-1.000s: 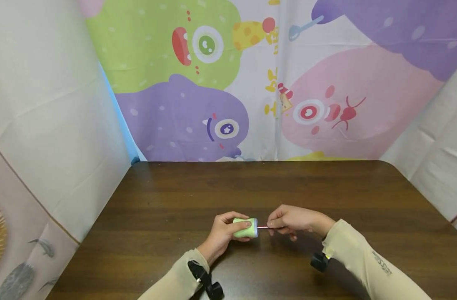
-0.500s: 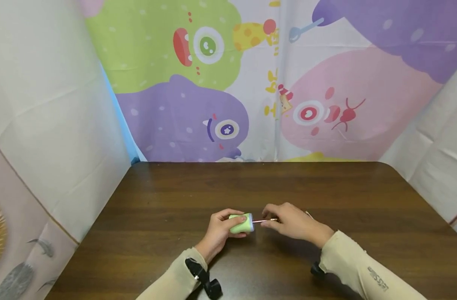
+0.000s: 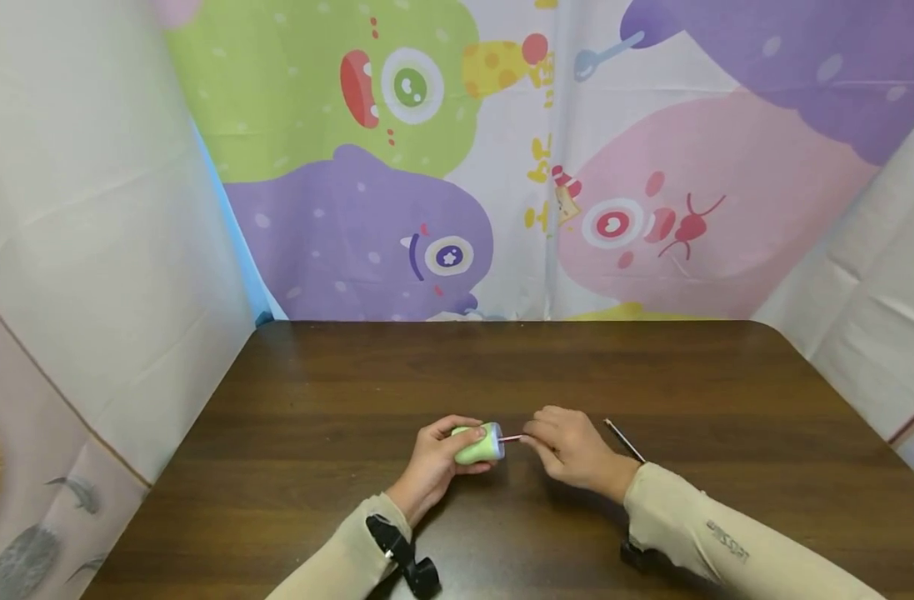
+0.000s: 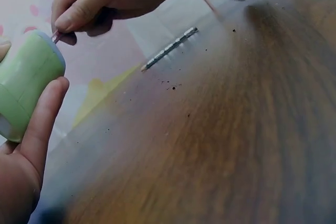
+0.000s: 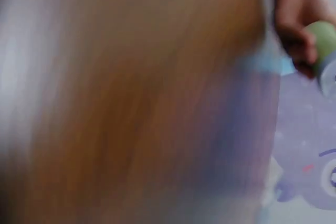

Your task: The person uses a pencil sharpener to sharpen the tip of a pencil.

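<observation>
Head view: left hand (image 3: 430,462) grips green cylinder (image 3: 471,450) over surface (image 3: 382,371), short of far edge; right hand (image 3: 576,447) pinches stick (image 3: 511,438) at its end — judged underway, unfinished; second stick (image 3: 624,440) lies by right sleeve (image 3: 674,507).

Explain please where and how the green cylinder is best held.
Probably around the green side of the cylinder, coming from the left, as the left hand does: its rounded body suits wrapping, and the stick enters the pale right end, which should stay free.
</observation>
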The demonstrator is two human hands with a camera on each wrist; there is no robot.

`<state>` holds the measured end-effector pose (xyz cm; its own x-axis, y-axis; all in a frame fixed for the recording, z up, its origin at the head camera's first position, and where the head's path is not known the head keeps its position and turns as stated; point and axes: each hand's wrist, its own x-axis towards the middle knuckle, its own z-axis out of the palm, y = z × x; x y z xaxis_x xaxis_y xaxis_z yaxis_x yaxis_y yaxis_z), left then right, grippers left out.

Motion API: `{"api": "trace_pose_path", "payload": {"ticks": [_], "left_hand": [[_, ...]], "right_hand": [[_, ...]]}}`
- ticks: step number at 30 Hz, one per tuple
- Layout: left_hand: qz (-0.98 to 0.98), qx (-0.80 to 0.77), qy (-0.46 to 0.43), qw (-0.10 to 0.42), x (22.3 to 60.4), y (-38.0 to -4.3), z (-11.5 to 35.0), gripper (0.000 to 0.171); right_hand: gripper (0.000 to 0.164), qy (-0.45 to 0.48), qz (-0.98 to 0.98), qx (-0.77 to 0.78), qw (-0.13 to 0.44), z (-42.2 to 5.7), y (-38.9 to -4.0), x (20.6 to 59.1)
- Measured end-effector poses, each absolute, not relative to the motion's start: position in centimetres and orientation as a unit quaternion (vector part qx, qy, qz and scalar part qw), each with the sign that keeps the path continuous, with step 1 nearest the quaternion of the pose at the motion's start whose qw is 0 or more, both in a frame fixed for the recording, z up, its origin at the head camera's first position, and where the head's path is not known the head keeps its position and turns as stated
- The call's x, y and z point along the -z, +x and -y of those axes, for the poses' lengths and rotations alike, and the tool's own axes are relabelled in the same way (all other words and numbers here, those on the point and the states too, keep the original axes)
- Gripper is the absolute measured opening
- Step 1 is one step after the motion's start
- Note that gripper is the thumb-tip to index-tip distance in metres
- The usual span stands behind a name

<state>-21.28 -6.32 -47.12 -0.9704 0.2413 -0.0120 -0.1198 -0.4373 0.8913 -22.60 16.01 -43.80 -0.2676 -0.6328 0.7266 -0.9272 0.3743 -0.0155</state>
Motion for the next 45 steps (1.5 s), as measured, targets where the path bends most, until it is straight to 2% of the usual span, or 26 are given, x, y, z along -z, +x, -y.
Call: {"api": "trace_pose_path", "payload": {"ticks": [1,4,8,11,13,15,17,19,21,23,26,29,31,33,36,39,41,45], "left_hand": [[-0.522,-0.845,0.059,0.103,47.1,-21.3,6.3,0.013],[-0.533,-0.839,0.064,0.09,47.1,-21.2,6.4,0.011],[-0.557,-0.824,0.074,0.075,47.1,-21.2,6.4,0.023],[-0.58,-0.808,0.081,0.067,47.1,-21.1,6.3,0.034],[-0.592,-0.799,0.081,0.065,47.1,-21.1,6.2,0.034],[-0.598,-0.795,0.082,0.066,47.1,-21.2,6.2,0.032],[-0.594,-0.797,0.082,0.066,47.1,-21.2,6.2,0.031],[-0.586,-0.804,0.08,0.067,47.2,-21.4,6.2,0.031],[-0.572,-0.814,0.077,0.07,47.2,-21.5,6.3,0.031],[-0.56,-0.822,0.072,0.079,47.2,-21.6,6.3,0.029],[-0.545,-0.829,0.07,0.104,47.2,-21.5,6.4,0.021],[-0.535,-0.832,0.075,0.126,47.1,-21.4,6.5,0.015],[-0.531,-0.833,0.077,0.134,46.9,-21.2,6.5,0.018],[-0.528,-0.834,0.078,0.136,46.9,-21.2,6.4,0.025],[-0.528,-0.835,0.075,0.133,46.9,-21.2,6.4,0.036],[-0.528,-0.838,0.068,0.123,46.9,-21.2,6.4,0.031],[-0.529,-0.839,0.063,0.115,47.0,-21.2,6.4,0.028],[-0.54,-0.834,0.063,0.098,47.2,-21.3,6.5,0.025]], "right_hand": [[0.013,0.483,0.782,-0.264,0.293,-15.8,-22.3,43.8],[0.009,0.365,0.833,-0.389,0.147,-15.2,-21.6,43.6],[0.022,0.167,0.819,-0.542,-0.081,-14.8,-21.3,42.9],[0.029,0.058,0.75,-0.622,-0.218,-14.9,-21.6,42.5],[0.028,0.02,0.716,-0.638,-0.282,-15.2,-21.8,42.3],[0.028,0.018,0.717,-0.624,-0.311,-15.5,-22.0,42.2],[0.029,0.068,0.757,-0.581,-0.29,-15.8,-22.2,41.9],[0.027,0.168,0.823,-0.497,-0.218,-16.1,-22.3,41.6],[0.022,0.29,0.873,-0.377,-0.103,-16.4,-22.3,41.4],[0.015,0.406,0.879,-0.248,0.038,-16.7,-22.3,41.3],[0.014,0.524,0.819,-0.122,0.2,-17.2,-22.5,41.5],[0.023,0.581,0.75,-0.042,0.313,-17.5,-23.0,41.8],[0.034,0.59,0.723,-0.016,0.358,-17.5,-23.3,42.1],[0.035,0.589,0.71,-0.021,0.386,-17.2,-23.5,42.5],[0.026,0.562,0.724,-0.083,0.392,-16.4,-23.3,43.2],[0.012,0.507,0.772,-0.192,0.333,-15.4,-22.8,43.6],[0.007,0.441,0.821,-0.281,0.231,-14.7,-22.4,43.3],[0.019,0.229,0.838,-0.49,-0.075,-14.1,-22.4,42.1]]}}
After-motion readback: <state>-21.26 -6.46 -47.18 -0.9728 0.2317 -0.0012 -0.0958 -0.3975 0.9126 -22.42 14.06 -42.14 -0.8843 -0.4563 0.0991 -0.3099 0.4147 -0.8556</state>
